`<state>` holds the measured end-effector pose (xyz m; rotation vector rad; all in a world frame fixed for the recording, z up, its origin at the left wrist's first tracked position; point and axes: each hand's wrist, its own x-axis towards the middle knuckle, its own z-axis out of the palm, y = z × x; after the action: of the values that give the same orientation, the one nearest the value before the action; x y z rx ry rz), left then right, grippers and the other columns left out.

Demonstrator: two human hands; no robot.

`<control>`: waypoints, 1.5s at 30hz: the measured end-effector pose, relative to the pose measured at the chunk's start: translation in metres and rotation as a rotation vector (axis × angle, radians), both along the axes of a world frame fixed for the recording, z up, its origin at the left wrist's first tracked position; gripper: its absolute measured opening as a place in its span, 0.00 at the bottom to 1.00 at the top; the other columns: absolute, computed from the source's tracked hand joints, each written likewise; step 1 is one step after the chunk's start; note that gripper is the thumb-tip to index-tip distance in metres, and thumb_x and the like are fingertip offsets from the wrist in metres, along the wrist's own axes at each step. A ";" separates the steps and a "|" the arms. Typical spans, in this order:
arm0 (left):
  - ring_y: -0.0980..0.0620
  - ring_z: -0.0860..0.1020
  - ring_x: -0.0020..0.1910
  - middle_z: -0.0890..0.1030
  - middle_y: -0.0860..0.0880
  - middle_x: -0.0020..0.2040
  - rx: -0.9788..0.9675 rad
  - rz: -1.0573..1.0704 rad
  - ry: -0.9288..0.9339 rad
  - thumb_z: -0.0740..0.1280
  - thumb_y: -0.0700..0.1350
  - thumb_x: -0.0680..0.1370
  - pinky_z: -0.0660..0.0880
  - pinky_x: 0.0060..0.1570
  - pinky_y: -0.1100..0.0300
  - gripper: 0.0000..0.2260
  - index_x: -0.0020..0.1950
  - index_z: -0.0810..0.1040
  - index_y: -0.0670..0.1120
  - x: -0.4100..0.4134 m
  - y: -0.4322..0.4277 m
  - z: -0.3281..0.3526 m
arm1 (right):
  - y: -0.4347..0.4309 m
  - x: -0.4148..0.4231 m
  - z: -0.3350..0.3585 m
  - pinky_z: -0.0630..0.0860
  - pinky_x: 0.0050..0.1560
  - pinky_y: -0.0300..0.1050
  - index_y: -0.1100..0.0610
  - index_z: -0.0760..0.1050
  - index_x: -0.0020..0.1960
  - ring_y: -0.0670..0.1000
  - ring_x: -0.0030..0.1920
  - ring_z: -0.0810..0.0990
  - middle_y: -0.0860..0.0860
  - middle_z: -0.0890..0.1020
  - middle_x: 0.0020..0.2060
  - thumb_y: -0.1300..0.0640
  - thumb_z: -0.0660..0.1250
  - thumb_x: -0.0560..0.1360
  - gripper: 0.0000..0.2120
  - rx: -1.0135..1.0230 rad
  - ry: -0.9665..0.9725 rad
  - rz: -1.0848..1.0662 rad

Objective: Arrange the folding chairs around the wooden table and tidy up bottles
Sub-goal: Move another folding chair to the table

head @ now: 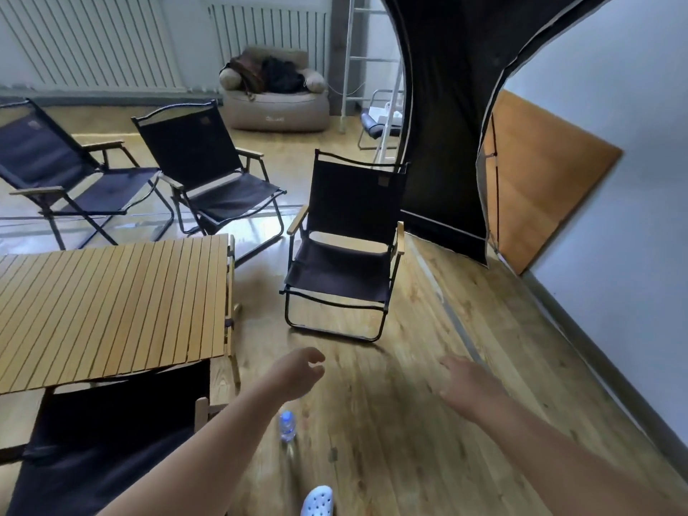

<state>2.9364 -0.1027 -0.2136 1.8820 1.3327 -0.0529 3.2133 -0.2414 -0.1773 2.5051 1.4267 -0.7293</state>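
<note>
A slatted wooden table (111,310) fills the left middle. A black folding chair (346,251) stands on the floor right of the table, facing me. Two more black folding chairs (212,176) (63,173) stand behind the table. A fourth black chair (104,441) sits at the table's near edge, bottom left. A clear water bottle (287,426) stands upright on the floor below my left forearm. My left hand (298,370) is held out empty with curled fingers, short of the facing chair. Empty too, my right hand (469,385) has its fingers spread.
A black tent wall (446,124) hangs at the back right, beside a leaning wooden board (540,180). A beige inflatable sofa (275,95) with bags and a ladder (357,57) stand by the far wall. A white wall runs along the right. My light blue shoe (316,500) shows below.
</note>
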 end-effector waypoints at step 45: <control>0.55 0.77 0.53 0.81 0.51 0.56 -0.130 0.491 -0.189 0.63 0.45 0.79 0.74 0.51 0.62 0.12 0.61 0.80 0.49 0.491 0.473 -0.003 | 0.573 0.506 -0.007 0.76 0.59 0.49 0.48 0.62 0.77 0.50 0.66 0.73 0.45 0.69 0.73 0.55 0.62 0.76 0.29 0.111 -0.038 0.354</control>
<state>3.4273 0.3704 -0.2164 1.3741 1.5783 0.2756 3.7198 0.3318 -0.1844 2.2326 1.8739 -0.5457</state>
